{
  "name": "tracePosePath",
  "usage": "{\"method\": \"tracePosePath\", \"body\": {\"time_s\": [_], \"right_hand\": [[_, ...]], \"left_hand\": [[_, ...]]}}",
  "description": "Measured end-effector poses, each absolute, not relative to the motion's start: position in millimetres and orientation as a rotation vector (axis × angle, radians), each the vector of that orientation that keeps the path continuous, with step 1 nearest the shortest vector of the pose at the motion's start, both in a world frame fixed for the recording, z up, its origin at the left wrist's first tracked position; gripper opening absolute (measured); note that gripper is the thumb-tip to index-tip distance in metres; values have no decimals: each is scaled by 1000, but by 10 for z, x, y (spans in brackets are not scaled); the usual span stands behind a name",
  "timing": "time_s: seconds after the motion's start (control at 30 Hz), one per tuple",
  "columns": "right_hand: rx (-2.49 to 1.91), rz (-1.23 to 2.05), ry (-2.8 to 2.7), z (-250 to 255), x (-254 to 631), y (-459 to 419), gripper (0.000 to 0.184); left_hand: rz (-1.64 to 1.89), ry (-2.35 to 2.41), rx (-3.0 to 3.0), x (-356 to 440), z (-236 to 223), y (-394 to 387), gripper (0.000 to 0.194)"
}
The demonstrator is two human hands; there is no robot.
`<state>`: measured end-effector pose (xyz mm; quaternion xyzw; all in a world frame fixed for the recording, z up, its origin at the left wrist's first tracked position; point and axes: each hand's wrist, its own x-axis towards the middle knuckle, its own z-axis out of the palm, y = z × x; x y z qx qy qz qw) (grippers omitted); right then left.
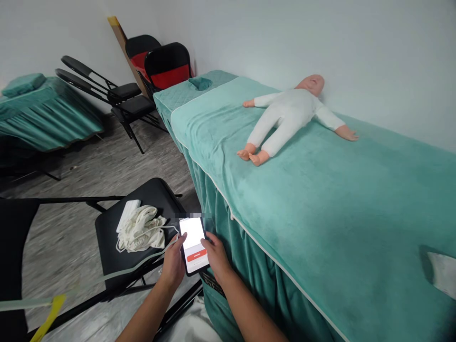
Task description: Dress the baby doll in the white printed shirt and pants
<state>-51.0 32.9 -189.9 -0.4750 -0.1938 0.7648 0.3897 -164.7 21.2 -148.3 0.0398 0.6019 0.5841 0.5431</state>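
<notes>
A smartphone with a lit white screen and a red button is held upright between both my hands, beside the bed's edge. My left hand grips its left side, the thumb resting near the screen's edge. On the other side my right hand wraps the phone, its thumb over the screen. Just left of the phone, a black folding chair bears a crumpled cream cloth bundle and a white box-like object. A white cable runs between the bundle and the phone.
On the green-covered bed to my right lies a baby doll in white clothing, on its back. More folding chairs stand at the far end. Another green-draped bed is at the left. A pale strap crosses the lower left.
</notes>
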Motion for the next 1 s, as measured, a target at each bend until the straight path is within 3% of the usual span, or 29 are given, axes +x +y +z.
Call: {"method": "tracePosePath", "body": {"time_s": [0.53, 1.0], "right_hand": [[-1214, 1934, -446, -1909, -522, 332, 51], [-1207, 1939, -376, -1964, -532, 330, 59]], "left_hand": [[1374, 1381, 83, -1653, -1538, 192, 31], [1363, 1402, 9, -1658, -1542, 230, 34]]}}
